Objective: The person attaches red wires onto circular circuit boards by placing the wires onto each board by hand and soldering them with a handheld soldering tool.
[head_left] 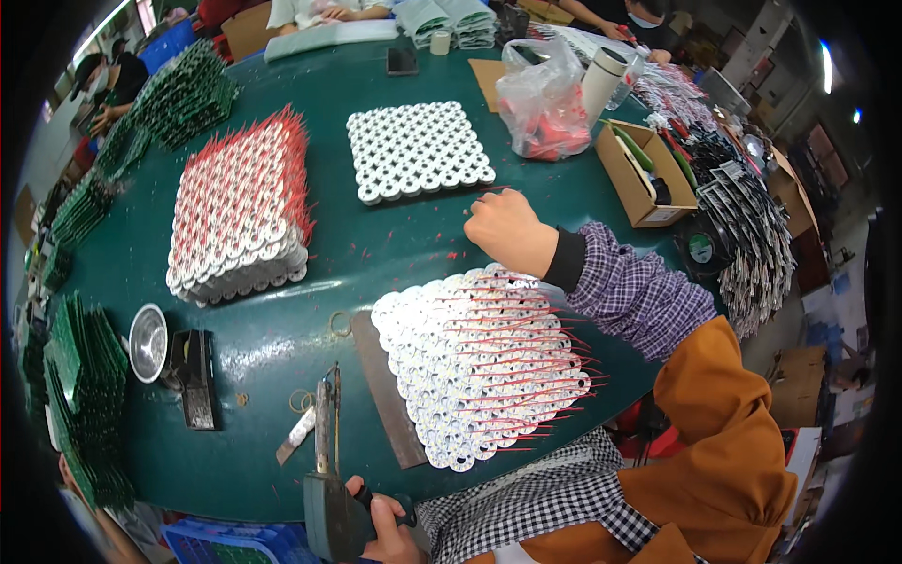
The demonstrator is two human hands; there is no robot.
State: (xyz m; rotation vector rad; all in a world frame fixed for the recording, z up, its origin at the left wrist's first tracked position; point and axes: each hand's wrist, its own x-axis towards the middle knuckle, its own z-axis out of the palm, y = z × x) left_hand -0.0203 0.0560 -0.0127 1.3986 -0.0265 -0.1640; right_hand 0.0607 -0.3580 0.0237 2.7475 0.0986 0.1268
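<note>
My left hand, at the lower edge, is wrapped round the black handle of a soldering gun with a grey-green body. Its long metal tip points away from me over the table. In front of me lies a panel of round white circuit boards, with thin red wires standing out across its right part. Beyond the panel's far edge hovers my right hand, fingers curled together; whatever they pinch, if anything, is hidden. Past it lies a panel of bare round white boards.
A tall stack of red-wired panels stands left. Nearer are a metal bowl, a dark metal holder and a flat metal bar. Green board stacks line the left edge; a cardboard box and plastic bag stand right.
</note>
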